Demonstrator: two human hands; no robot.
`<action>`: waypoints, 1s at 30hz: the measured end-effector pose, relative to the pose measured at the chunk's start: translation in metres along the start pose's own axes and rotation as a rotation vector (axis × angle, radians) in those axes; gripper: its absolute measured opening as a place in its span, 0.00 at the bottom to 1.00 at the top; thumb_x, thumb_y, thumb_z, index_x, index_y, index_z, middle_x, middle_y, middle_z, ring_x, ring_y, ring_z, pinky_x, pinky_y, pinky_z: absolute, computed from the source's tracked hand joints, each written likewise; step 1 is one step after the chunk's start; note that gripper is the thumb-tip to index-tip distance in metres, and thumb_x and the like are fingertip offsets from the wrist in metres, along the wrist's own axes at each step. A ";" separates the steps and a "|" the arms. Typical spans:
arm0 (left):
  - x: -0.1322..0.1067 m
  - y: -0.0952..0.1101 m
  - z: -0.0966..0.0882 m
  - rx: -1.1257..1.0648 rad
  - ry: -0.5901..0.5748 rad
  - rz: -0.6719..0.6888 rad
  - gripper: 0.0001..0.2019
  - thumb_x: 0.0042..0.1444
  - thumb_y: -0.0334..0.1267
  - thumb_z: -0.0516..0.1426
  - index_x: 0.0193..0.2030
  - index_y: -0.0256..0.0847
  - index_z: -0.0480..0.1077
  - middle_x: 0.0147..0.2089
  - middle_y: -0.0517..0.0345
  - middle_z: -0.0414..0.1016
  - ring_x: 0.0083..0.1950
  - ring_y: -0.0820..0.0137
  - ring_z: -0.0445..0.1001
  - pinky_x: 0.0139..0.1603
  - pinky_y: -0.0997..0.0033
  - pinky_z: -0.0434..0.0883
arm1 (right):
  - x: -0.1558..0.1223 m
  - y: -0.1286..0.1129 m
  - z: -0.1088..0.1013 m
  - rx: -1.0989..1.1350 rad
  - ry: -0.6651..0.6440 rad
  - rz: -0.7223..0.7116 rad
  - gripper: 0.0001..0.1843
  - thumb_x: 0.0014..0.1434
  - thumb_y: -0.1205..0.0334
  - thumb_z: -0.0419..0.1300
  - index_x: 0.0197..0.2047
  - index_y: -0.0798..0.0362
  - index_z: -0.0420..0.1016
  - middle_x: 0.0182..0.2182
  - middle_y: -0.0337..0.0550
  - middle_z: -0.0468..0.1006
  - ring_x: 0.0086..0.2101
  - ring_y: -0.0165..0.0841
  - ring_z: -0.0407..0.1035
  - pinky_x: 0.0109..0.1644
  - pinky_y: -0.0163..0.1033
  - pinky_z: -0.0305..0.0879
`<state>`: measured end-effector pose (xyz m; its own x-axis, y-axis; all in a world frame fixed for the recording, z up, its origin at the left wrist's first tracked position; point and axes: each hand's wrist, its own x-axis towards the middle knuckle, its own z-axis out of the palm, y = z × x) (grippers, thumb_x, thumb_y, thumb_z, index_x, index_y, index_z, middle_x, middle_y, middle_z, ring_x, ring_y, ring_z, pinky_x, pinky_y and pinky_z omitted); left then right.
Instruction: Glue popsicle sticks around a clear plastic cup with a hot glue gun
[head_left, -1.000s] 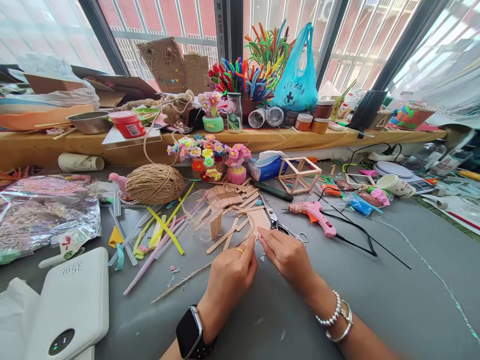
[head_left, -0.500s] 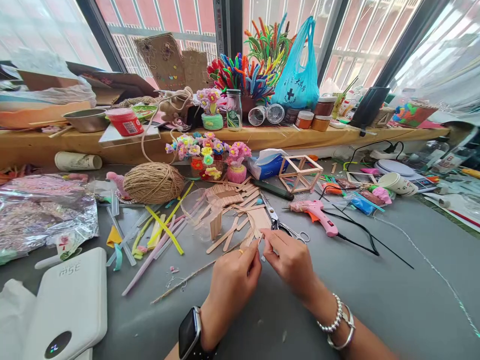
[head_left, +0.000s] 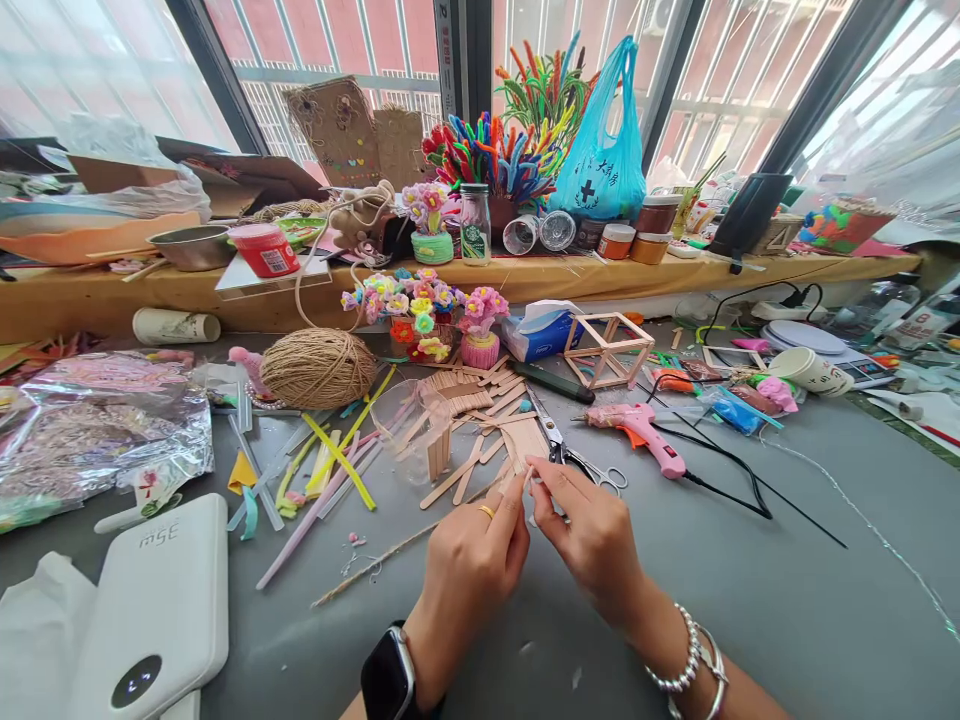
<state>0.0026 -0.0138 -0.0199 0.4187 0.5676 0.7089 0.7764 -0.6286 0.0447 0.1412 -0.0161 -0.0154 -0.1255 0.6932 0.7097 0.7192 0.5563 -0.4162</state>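
One crinkled silver foil packet (head_left: 112, 425) lay at the left edge of the frame, and below it, in the lower left, a white power bank (head_left: 169, 590) rested on the grey tabletop (head_left: 262, 650). A paper cup (head_left: 176, 326) lay on its side above them, near the shelf (head_left: 247, 295). Next to the right came a ball of twine (head_left: 319, 370), with crossed yellow strips (head_left: 352, 473) just below it and a strand of twine (head_left: 375, 560) slanting up from the lower left toward the hands. A clear plastic cup (head_left: 412, 430) stood just left of the frame's centre. The left hand (head_left: 472, 550), a smartwatch (head_left: 388, 672) on its wrist, reached up from the bottom edge; its grip was pinched tight at the fingertips. Just below the centre, between both hands' fingertips, was a small pale piece (head_left: 529, 478), too covered to identify. Loose wooden sticks (head_left: 525, 437) spread directly above it. The right hand (head_left: 589, 525) met the left from the lower right, its grip pinching the same piece, with silver bracelets (head_left: 685, 660) around the wrist. Scissors (head_left: 553, 428) lay just beyond its knuckles, a wooden cube frame (head_left: 609, 350) stood higher up, and a pink glue gun (head_left: 637, 428) lay right of centre, its black cord trailing rightward.
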 end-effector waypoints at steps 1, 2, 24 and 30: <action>0.001 -0.001 -0.001 0.028 0.006 0.005 0.12 0.57 0.30 0.49 0.45 0.34 0.69 0.23 0.59 0.72 0.21 0.73 0.68 0.23 0.74 0.62 | 0.001 -0.001 -0.001 0.118 -0.031 0.086 0.14 0.59 0.68 0.49 0.46 0.57 0.70 0.36 0.48 0.78 0.35 0.33 0.73 0.39 0.37 0.69; 0.001 -0.003 -0.002 0.053 0.013 0.006 0.12 0.57 0.30 0.49 0.46 0.35 0.69 0.23 0.59 0.71 0.22 0.74 0.68 0.24 0.74 0.62 | 0.003 -0.001 -0.003 0.252 -0.075 0.192 0.14 0.59 0.66 0.49 0.47 0.56 0.69 0.36 0.47 0.77 0.36 0.32 0.72 0.39 0.37 0.69; -0.007 0.006 0.008 -0.037 0.038 0.126 0.24 0.58 0.27 0.47 0.61 0.29 0.50 0.34 0.47 0.77 0.33 0.69 0.76 0.34 0.75 0.72 | -0.003 -0.014 0.003 0.702 -0.042 0.746 0.18 0.60 0.49 0.44 0.24 0.51 0.55 0.20 0.32 0.57 0.21 0.25 0.52 0.24 0.32 0.51; -0.008 0.012 0.005 -0.167 -0.002 0.055 0.22 0.60 0.28 0.43 0.61 0.30 0.50 0.33 0.47 0.77 0.26 0.72 0.75 0.29 0.77 0.72 | -0.009 -0.020 0.009 0.685 0.085 0.808 0.17 0.60 0.48 0.44 0.27 0.51 0.59 0.22 0.35 0.60 0.23 0.27 0.56 0.27 0.32 0.58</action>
<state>0.0111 -0.0235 -0.0279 0.4593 0.5308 0.7122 0.6634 -0.7382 0.1224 0.1219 -0.0292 -0.0187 0.2852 0.9526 0.1059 0.0262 0.1027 -0.9944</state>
